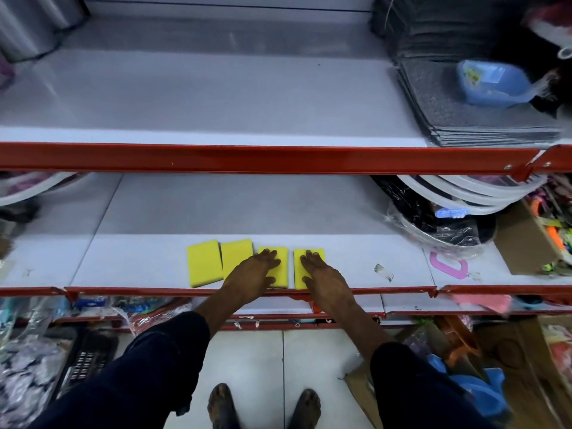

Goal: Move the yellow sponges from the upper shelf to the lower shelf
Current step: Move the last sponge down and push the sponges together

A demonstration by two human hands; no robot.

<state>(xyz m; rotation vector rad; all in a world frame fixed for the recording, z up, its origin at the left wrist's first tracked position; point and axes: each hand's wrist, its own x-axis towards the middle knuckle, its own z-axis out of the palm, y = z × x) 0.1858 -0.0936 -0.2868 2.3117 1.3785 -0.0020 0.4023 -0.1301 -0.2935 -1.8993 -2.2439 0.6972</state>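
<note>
Several yellow sponges lie in a row near the front edge of the lower shelf [154, 261]. The leftmost sponge [203, 264] and its neighbour [236, 252] lie free. My left hand [252, 275] rests flat on the third sponge [280, 283], fingers spread over it. My right hand [322, 278] lies flat on the fourth sponge [297, 274], at the right end of the row. The upper shelf [201, 97] shows no yellow sponge.
Grey mats [464, 119] with a blue plastic tub [492, 83] fill the upper shelf's right end. Wrapped black pans [433, 221] and white rims sit right on the lower shelf, a pink item [448, 267] beside them. Red shelf rails [247, 159] run across.
</note>
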